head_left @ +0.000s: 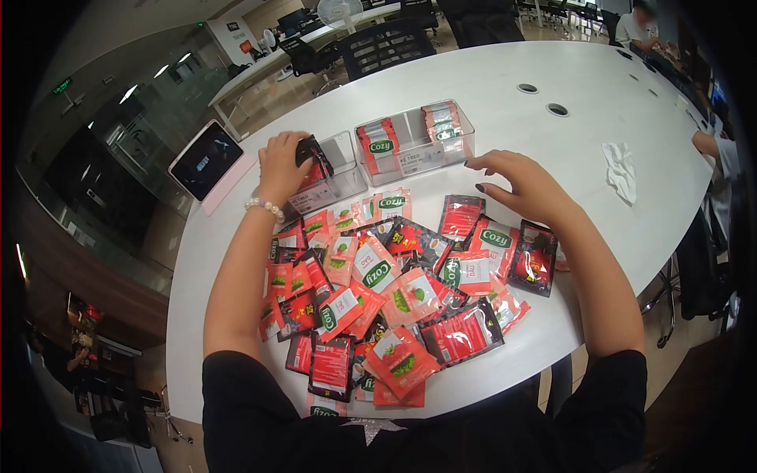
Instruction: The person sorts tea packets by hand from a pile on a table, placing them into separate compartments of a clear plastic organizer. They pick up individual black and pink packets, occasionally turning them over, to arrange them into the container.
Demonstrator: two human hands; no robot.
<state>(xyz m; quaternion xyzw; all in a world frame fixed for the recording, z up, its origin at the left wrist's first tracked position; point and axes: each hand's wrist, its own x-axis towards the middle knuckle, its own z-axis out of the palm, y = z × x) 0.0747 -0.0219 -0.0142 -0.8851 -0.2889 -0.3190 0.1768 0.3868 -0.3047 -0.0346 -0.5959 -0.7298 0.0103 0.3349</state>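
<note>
My left hand [282, 167] is at the left clear plastic bin [347, 169], its fingers curled round black-and-red sachets [317, 167] standing inside. The fingertips are partly hidden behind the packets. My right hand [516, 185] holds nothing; its fingers are apart, just off the right corner of a second clear bin [418, 162]. Inside that bin, pink Cozy sachets [379, 148] stand at the left and more Cozy packets [444, 124] at the right, with a divider between. Below both hands spreads a loose pile of pink Cozy sachets [372, 264] mixed with black-and-red sachets [462, 333].
A tablet [206, 162] on a pink stand is left of the bins. Crumpled white tissue [620, 172] lies at the right of the white table [505, 102], which has round cable holes [557, 110]. Another person [637, 31] sits at the far right; chairs stand behind.
</note>
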